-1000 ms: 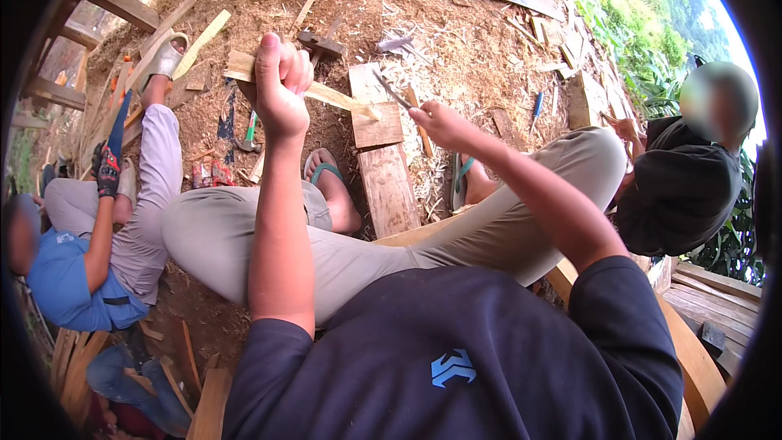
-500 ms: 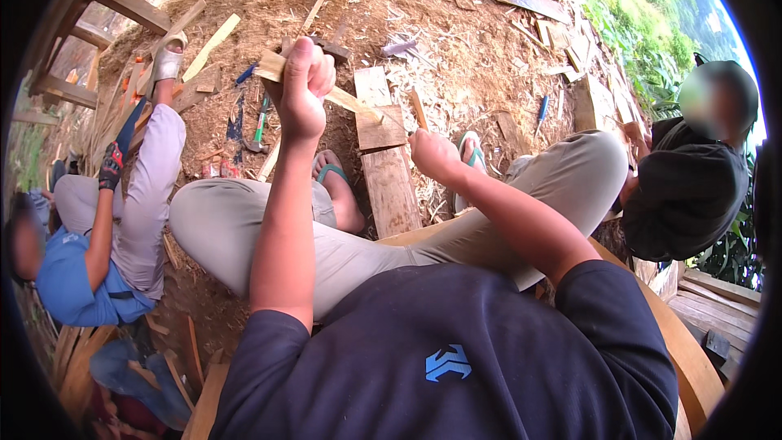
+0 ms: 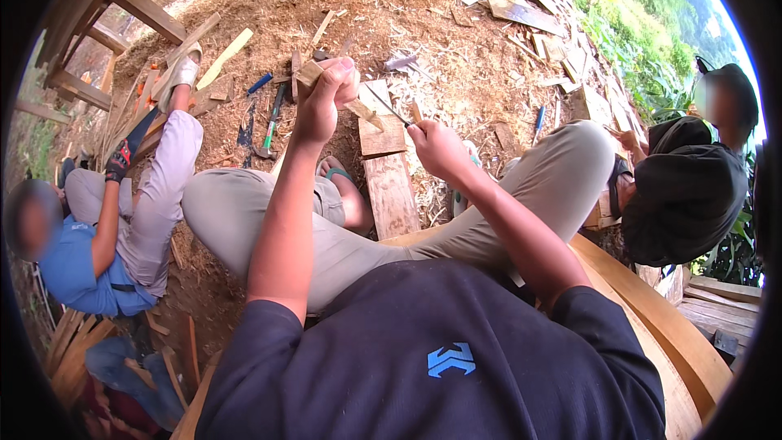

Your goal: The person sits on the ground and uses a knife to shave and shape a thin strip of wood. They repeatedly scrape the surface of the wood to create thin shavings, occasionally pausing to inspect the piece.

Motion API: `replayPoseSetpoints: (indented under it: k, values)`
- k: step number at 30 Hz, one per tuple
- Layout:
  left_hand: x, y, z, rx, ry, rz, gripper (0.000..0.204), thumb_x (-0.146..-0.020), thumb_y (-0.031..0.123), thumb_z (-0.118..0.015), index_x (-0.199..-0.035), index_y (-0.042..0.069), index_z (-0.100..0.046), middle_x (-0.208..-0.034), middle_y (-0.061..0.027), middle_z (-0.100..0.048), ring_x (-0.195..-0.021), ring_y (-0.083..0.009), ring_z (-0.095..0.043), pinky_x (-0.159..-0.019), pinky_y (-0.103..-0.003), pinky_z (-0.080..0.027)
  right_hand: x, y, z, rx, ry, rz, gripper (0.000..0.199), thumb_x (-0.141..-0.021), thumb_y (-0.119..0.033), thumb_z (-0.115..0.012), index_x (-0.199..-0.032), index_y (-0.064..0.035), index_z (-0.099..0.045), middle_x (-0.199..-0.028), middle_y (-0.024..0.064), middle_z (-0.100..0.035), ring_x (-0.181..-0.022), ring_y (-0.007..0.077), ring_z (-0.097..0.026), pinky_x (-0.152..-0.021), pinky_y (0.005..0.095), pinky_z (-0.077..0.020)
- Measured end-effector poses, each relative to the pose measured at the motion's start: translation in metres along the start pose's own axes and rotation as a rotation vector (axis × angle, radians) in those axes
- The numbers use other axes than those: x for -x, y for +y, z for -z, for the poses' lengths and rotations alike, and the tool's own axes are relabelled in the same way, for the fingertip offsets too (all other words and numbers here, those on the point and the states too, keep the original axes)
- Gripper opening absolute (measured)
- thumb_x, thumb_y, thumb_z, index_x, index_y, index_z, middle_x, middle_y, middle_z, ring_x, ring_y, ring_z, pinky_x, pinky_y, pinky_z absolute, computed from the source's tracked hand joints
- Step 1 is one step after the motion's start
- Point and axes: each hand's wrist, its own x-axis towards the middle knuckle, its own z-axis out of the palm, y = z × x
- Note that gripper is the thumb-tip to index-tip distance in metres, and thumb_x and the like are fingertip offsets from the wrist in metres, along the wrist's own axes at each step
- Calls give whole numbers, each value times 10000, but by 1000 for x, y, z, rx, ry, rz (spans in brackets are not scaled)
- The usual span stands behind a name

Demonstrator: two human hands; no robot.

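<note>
My left hand [image 3: 323,106] is closed in a fist around a short pale strip of wood [image 3: 364,113]. One end of the strip sticks out on the left of the fist, the other slants down to the right over a wooden block [image 3: 383,142]. In my right hand [image 3: 441,150], fingers closed, is a thin dark-bladed knife [image 3: 394,110], its blade pointing up and left close to the strip's lower end. A tan wooden piece [image 3: 418,112] shows just above the right fingers; whether it belongs to the knife I cannot tell. The block rests on a plank [image 3: 393,200] between my legs.
A green-handled hammer [image 3: 270,130] and a blue-handled tool [image 3: 260,83] lie left; another blue-handled tool [image 3: 540,118] lies right. Shavings and wood offcuts [image 3: 525,15] cover the ground. A person in blue [image 3: 85,265] sits left, another in black [image 3: 684,187] right.
My left fist has come right and slightly down with the strip. The knife's blade, not visible before, now shows beyond my right fingers. The view has shifted a little.
</note>
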Motion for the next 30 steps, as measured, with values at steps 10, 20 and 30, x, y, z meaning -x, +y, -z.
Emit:
replayPoseSetpoints:
  k: [10, 20, 30]
  values:
    - [16, -8, -35, -59, 169, -73, 383, -987, 206, -534, -630, 121, -428, -570, 77, -328, -487, -43, -290, -473, -255, -227, 48, -3, -25, 75, 52, 153, 280, -1003, -255, -469, -1019, 1, -581, -805, 297, -648, -791, 487, -636, -727, 572, -491]
    - [15, 11, -66, -412, 362, -88, 364, -1001, 286, -569, -685, 109, -555, -560, 46, -461, -518, -62, -424, -546, -245, -373, 18, -7, -16, 37, -166, 21, 501, -1015, -325, -414, -926, 100, -664, -927, 355, -647, -936, 512, -626, -887, 513, -491]
    - [8, 18, -46, -181, 433, -135, 392, -997, 244, -580, -657, 136, -417, -589, 72, -317, -495, -47, -285, -471, -259, -239, 34, -43, 18, -159, 225, 37, 426, -1040, -331, -419, -1174, 57, -533, -903, 283, -672, -883, 433, -664, -797, 501, -488]
